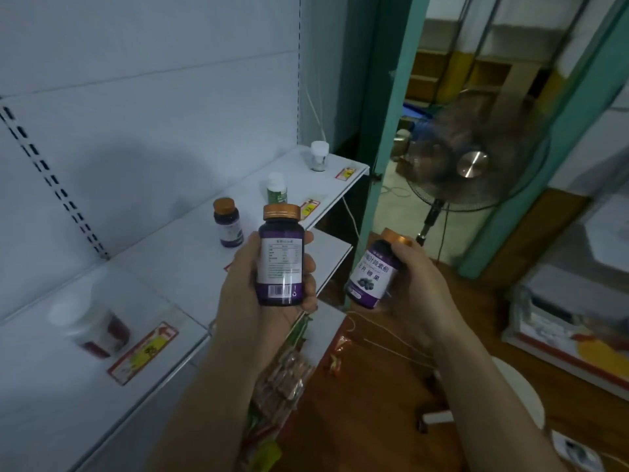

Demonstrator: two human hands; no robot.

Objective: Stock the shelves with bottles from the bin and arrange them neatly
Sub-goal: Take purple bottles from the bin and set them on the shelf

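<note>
Evidently the left hand (248, 284), gripping an upright purple bottle (279, 257), sits nearer the shelf (163, 267) than the right hand (418, 287), which grips a tilted twin bottle (372, 274).

a shelf (190, 264) runs from near left to far right, with four bottles standing apart along it. the left hand (245, 294) holds a bottle (279, 257) upright before the shelf edge; the right hand (417, 287) holds another bottle (371, 274) tilted, just to its right. a fan (473, 158) stands behind, beyond the shelf end.
</note>
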